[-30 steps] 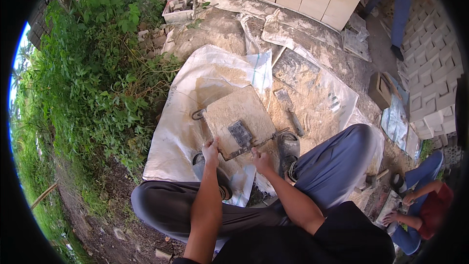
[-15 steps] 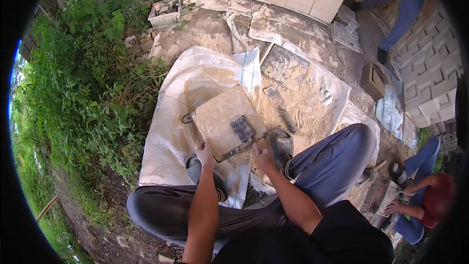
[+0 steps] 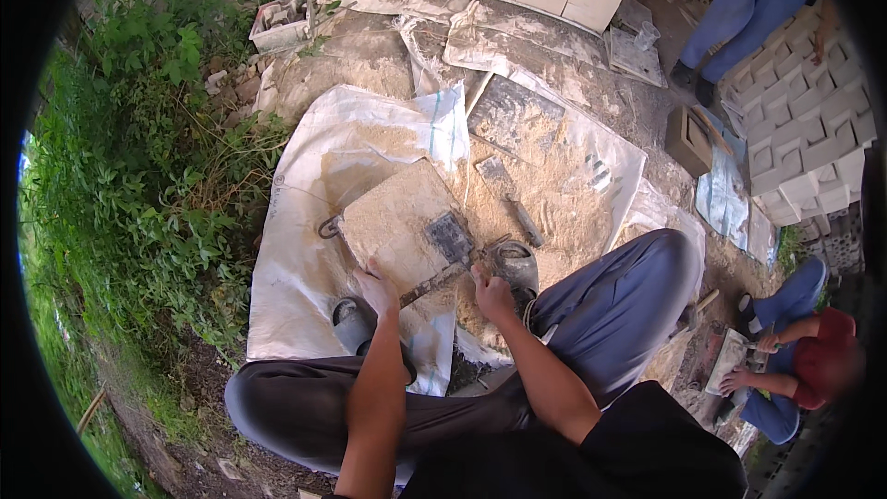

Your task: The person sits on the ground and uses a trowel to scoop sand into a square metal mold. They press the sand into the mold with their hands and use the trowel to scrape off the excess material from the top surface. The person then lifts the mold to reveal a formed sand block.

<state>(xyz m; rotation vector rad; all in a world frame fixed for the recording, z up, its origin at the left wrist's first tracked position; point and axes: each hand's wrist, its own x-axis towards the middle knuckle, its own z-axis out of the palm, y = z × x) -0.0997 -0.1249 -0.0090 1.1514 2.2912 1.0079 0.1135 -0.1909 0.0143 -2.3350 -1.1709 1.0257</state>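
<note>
A square mould point(image 3: 393, 222) heaped with pale, sandy material lies on a white woven sack point(image 3: 300, 259) before me. My left hand point(image 3: 378, 292) is at its near left corner, fingers closed on the edge there. In my right hand point(image 3: 492, 296) is the handle of a trowel, gripped near the mould's near right corner. The dark, flat trowel point(image 3: 449, 237) blade rests over the right part of the sandy surface. A dark metal bar point(image 3: 432, 285) runs along the near edge, and a metal loop point(image 3: 329, 226) sticks out at the left.
Right of the mould, a second flat-bladed tool point(image 3: 525, 222) lies on spilled sandy material. My shoes point(image 3: 351, 323) flank the mould. Bushes point(image 3: 176, 148) crowd the left. Stacked pale blocks point(image 3: 799, 111) stand right, near a standing person point(image 3: 739, 14); another person point(image 3: 781, 365) works at lower right.
The whole view has shifted slightly. The trowel blade has moved a little rightward over the mould with my right hand. The standing person's legs have changed position at upper right.
</note>
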